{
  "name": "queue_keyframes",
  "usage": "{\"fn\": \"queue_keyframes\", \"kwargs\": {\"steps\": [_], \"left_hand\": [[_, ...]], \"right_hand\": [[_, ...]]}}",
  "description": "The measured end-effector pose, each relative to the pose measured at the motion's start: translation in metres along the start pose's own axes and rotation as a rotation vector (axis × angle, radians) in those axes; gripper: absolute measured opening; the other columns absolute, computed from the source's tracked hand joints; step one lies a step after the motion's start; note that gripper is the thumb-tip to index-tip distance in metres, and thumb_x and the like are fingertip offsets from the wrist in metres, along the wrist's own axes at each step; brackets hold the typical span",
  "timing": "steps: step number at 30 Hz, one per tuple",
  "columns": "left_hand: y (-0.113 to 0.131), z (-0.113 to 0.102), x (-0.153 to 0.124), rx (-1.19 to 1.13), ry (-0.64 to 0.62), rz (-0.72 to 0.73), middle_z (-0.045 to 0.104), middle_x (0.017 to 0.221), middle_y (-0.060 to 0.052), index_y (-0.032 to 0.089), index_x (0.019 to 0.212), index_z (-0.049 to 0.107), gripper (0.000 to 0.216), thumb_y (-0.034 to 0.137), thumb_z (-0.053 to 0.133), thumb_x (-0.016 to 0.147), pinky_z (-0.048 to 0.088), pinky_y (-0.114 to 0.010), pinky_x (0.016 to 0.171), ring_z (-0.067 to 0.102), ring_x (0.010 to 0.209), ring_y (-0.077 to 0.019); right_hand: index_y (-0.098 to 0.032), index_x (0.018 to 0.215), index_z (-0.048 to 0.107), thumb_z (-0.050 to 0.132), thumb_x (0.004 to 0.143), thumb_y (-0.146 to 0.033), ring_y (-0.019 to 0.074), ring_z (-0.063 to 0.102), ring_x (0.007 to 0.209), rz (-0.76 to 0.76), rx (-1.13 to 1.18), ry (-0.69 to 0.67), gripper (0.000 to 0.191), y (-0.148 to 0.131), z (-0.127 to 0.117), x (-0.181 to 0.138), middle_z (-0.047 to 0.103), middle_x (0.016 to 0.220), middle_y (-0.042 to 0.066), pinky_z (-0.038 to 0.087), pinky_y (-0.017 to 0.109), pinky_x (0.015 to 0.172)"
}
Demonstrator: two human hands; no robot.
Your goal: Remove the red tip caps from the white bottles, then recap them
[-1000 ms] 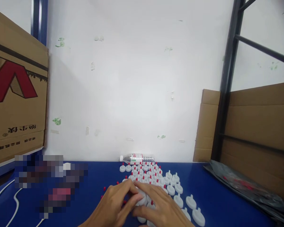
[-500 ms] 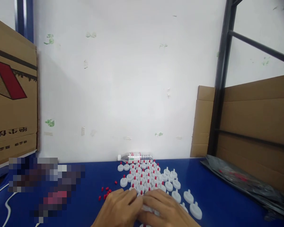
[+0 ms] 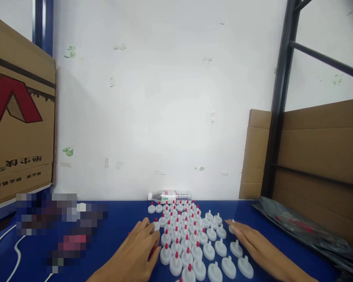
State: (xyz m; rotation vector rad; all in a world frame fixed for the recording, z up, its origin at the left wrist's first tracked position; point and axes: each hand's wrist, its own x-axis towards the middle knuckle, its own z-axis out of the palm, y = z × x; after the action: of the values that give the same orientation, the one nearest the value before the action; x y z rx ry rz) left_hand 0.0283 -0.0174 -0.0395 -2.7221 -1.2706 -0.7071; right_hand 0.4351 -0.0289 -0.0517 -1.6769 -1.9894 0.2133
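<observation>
My left hand (image 3: 135, 248) is at the left edge of the rows, with its fingers curled down over the loose red caps. A bit of red cap (image 3: 153, 251) shows between thumb and fingers; the fingertips are partly hidden. To the right of the rows, the fingers of my right hand (image 3: 251, 243) close around a white nozzle cap (image 3: 231, 227), a round lid with a short spout. Between the hands stand many white nozzle caps with red tips (image 3: 176, 247). Nozzle caps with bare spouts (image 3: 220, 247) stand on the right side.
A clear plastic bottle (image 3: 169, 196) lies against the wall behind the rows. On the blue table (image 3: 106, 243), blurred items and white cables (image 3: 16, 250) are at left. Dark plastic bags (image 3: 297, 231) lie at right; a printed cardboard box (image 3: 20, 117) stands at left.
My hands were together over the near rows; they have parted, the left to the loose red caps, the right to a bare nozzle cap. The near rows are now uncovered. The view has shifted slightly.
</observation>
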Motion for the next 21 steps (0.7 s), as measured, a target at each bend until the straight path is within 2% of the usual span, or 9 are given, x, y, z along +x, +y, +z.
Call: {"fn": "queue_keyframes", "kwargs": {"steps": [3, 7, 9, 11, 13, 15, 17, 19, 21], "left_hand": [[0.004, -0.012, -0.002, -0.020, 0.007, 0.033, 0.064, 0.108, -0.006, 0.022, 0.096, 0.059, 0.011, 0.025, 0.048, 0.096, 0.043, -0.047, 0.103, 0.057, 0.105, -0.0255], [0.019, -0.016, 0.000, -0.029, 0.121, 0.222, 0.066, 0.099, -0.003, 0.023, 0.095, 0.054, 0.009, 0.031, 0.050, 0.097, 0.048, -0.037, 0.096, 0.060, 0.097, -0.0220], [0.027, -0.003, 0.000, 0.051, 0.132, 0.308, 0.066, 0.086, -0.002, 0.023, 0.088, 0.052, 0.017, 0.037, 0.059, 0.093, 0.051, -0.031, 0.076, 0.062, 0.084, -0.0220], [0.034, 0.018, 0.000, 0.192, 0.075, 0.397, 0.065, 0.071, 0.000, 0.023, 0.083, 0.051, 0.019, 0.034, 0.059, 0.097, 0.040, -0.025, 0.053, 0.061, 0.068, -0.0194], [0.038, 0.038, 0.000, 0.305, 0.090, 0.427, 0.061, 0.061, 0.001, 0.022, 0.082, 0.051, 0.022, 0.031, 0.053, 0.101, 0.029, -0.025, 0.046, 0.060, 0.060, -0.0183], [0.040, 0.048, 0.000, 0.351, 0.116, 0.439, 0.059, 0.055, 0.002, 0.022, 0.078, 0.050, 0.029, 0.036, 0.051, 0.103, 0.021, -0.028, 0.043, 0.059, 0.054, -0.0178], [0.039, 0.041, 0.002, 0.342, 0.188, 0.450, 0.059, 0.054, 0.002, 0.022, 0.076, 0.049, 0.032, 0.038, 0.048, 0.104, 0.018, -0.030, 0.043, 0.058, 0.052, -0.0174], [0.038, 0.021, 0.003, 0.273, 0.299, 0.427, 0.061, 0.058, 0.001, 0.022, 0.077, 0.050, 0.031, 0.033, 0.043, 0.104, 0.020, -0.031, 0.045, 0.059, 0.054, -0.0169], [0.037, -0.005, 0.003, 0.134, 0.364, 0.299, 0.064, 0.067, -0.001, 0.022, 0.079, 0.050, 0.027, 0.026, 0.039, 0.103, 0.029, -0.030, 0.051, 0.060, 0.059, -0.0163]], "right_hand": [[-0.028, 0.144, 0.054, 0.035, 0.102, -0.059, 0.0273, 0.047, 0.140, -0.014, 0.023, -0.023, 0.055, -0.004, 0.000, -0.004, 0.054, 0.149, 0.003, 0.032, 0.046, 0.121], [-0.031, 0.147, 0.046, 0.035, 0.104, -0.053, 0.0278, 0.048, 0.139, -0.085, -0.026, 0.235, 0.050, -0.022, -0.012, -0.006, 0.053, 0.149, 0.005, 0.039, 0.051, 0.116], [-0.031, 0.144, 0.048, 0.036, 0.105, -0.049, 0.0267, 0.052, 0.135, -0.128, -0.053, 0.334, 0.045, -0.034, -0.015, -0.007, 0.057, 0.145, 0.005, 0.045, 0.049, 0.112], [-0.030, 0.141, 0.049, 0.038, 0.105, -0.045, 0.0260, 0.056, 0.132, -0.191, -0.085, 0.400, 0.041, -0.048, -0.013, -0.009, 0.060, 0.141, 0.006, 0.049, 0.046, 0.109], [-0.030, 0.139, 0.050, 0.040, 0.104, -0.041, 0.0263, 0.056, 0.131, -0.273, -0.128, 0.452, 0.038, -0.065, -0.009, -0.010, 0.063, 0.137, 0.005, 0.050, 0.047, 0.108], [-0.030, 0.138, 0.050, 0.043, 0.103, -0.038, 0.0269, 0.057, 0.130, -0.378, -0.165, 0.476, 0.036, -0.082, -0.005, -0.011, 0.064, 0.134, 0.005, 0.048, 0.049, 0.110], [-0.029, 0.139, 0.050, 0.045, 0.102, -0.035, 0.0268, 0.060, 0.126, -0.499, -0.191, 0.467, 0.037, -0.099, -0.003, -0.011, 0.067, 0.131, 0.005, 0.048, 0.048, 0.110], [-0.030, 0.140, 0.049, 0.049, 0.101, -0.034, 0.0267, 0.065, 0.118, -0.614, -0.206, 0.446, 0.039, -0.115, -0.002, -0.012, 0.069, 0.128, 0.006, 0.049, 0.046, 0.109], [-0.031, 0.139, 0.050, 0.056, 0.098, -0.040, 0.0275, 0.068, 0.113, -0.696, -0.217, 0.423, 0.043, -0.131, -0.001, -0.012, 0.071, 0.125, 0.005, 0.052, 0.045, 0.105]]}}
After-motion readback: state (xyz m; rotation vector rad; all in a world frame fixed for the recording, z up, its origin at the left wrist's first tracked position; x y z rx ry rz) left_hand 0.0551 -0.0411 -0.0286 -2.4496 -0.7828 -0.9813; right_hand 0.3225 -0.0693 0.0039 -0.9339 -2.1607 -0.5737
